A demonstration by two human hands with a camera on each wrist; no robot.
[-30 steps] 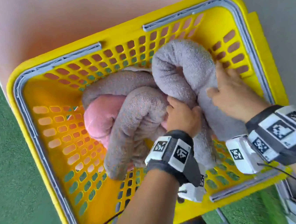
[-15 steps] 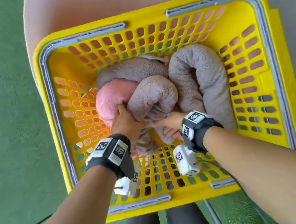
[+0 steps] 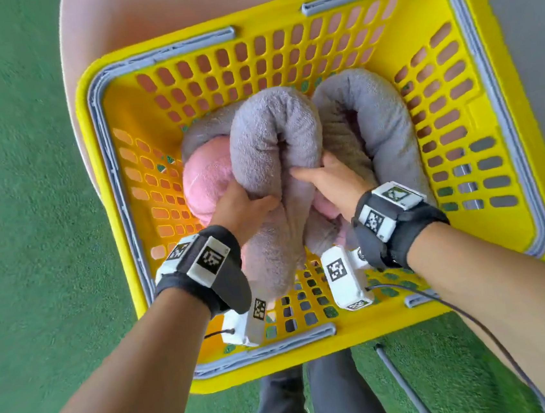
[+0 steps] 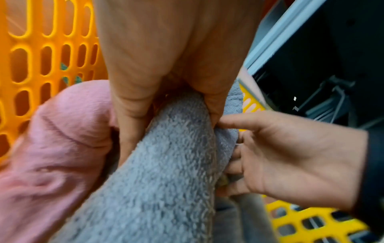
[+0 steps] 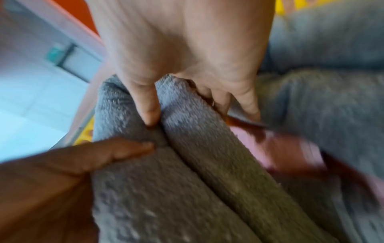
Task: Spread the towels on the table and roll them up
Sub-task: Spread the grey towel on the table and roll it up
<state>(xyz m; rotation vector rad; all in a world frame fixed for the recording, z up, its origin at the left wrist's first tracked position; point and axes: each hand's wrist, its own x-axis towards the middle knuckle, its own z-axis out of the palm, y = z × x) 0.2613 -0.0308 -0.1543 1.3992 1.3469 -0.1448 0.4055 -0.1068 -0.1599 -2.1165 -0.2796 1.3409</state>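
A rolled grey towel, bent double into an arch, rises out of the yellow basket. My left hand grips its left leg with the thumb across the front. My right hand grips the right leg, thumb pressed into the fold between the two legs. A pink towel lies under and left of it. A second rolled grey towel curves along the right side, and a third grey one shows behind the pink.
The basket sits on a pale pink round surface over a green floor. Its grey folding handles lie flat on the rim. My dark trouser legs stand just below the basket's near edge.
Both hands have closed on the doubled grey towel and raised it, so it stands higher in the basket. The right hand came over from the right-hand towel a second ago.
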